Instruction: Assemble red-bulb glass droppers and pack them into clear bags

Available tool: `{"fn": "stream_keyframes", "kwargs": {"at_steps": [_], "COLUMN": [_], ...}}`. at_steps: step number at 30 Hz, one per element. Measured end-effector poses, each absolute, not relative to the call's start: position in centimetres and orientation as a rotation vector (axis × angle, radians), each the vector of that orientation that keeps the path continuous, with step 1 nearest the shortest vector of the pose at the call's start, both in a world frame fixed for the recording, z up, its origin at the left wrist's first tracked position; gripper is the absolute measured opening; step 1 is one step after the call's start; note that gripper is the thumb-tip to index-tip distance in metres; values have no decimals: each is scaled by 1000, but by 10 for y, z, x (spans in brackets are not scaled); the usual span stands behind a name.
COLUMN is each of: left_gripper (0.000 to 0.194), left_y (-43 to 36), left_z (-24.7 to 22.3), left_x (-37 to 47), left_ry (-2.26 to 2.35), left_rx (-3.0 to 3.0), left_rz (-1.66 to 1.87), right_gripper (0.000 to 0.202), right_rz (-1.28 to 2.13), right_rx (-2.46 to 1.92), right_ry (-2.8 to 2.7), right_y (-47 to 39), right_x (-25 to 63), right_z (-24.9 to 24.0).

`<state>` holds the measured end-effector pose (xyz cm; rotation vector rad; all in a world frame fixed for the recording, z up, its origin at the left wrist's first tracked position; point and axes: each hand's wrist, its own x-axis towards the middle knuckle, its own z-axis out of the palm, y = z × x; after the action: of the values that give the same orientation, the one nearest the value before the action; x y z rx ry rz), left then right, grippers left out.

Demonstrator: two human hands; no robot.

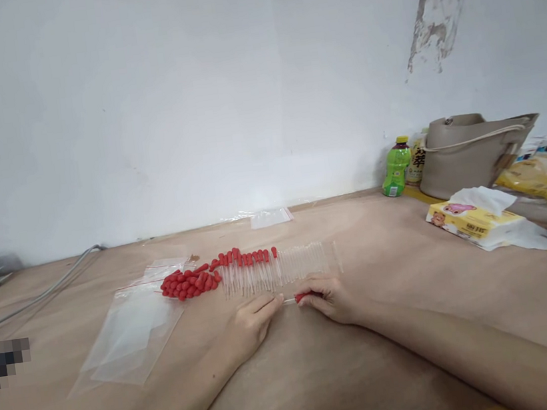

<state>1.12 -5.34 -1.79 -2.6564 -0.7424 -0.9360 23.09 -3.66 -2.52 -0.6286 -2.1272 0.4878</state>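
1. Red bulbs (187, 285): smooth and rubbery-looking, with a soft sheen.
2. Thin tubes (306, 262): clear, smooth; glass or plastic, cannot tell.
3. Flat bags (123, 332): thin, smooth, translucent plastic.
4. Table covering (298, 390): matt, paper-like, faintly creased.
5. Wall (139, 101): matt, mostly smooth, with one rough, flaking patch (441, 21).
6. Green bottle (394, 170): glossy plastic.
7. Tissue (484, 199): soft, matt paper.

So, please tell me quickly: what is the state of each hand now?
Left hand: closed, holding a thin clear tube.
Right hand: closed, holding a red bulb at the tube's end.
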Motion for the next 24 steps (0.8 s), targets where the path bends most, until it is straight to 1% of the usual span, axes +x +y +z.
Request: {"fn": "stream_keyframes", "kwargs": {"at_steps": [6,10,18,21,24], "left_gripper": [29,28,28,27,27], "left_y": [-54,-54,-54,-53,-53], "left_z": [-15,-16,-20,-22,-23], "left_x": [12,13,15,15,15], "left_ry": [-748,-738,-768,-792,-804], "left_rx": [-2663,-2643,-2625,-2637,-2666], "left_rz": [-887,-848,-869,-862,-864], "right_gripper": [13,13,15,14,17], "right_rz": [433,327,192,184,224], "right_rx": [-607,-615,-616,-598,-572], "right_ry": [-2179,-2231,-2309,-2310,-2322], "right_y": [-40,-40,-37,-36,-35], "right_x": [231,231,227,225,225], "right_z": [-22,-22,-28,-27,-23]}}
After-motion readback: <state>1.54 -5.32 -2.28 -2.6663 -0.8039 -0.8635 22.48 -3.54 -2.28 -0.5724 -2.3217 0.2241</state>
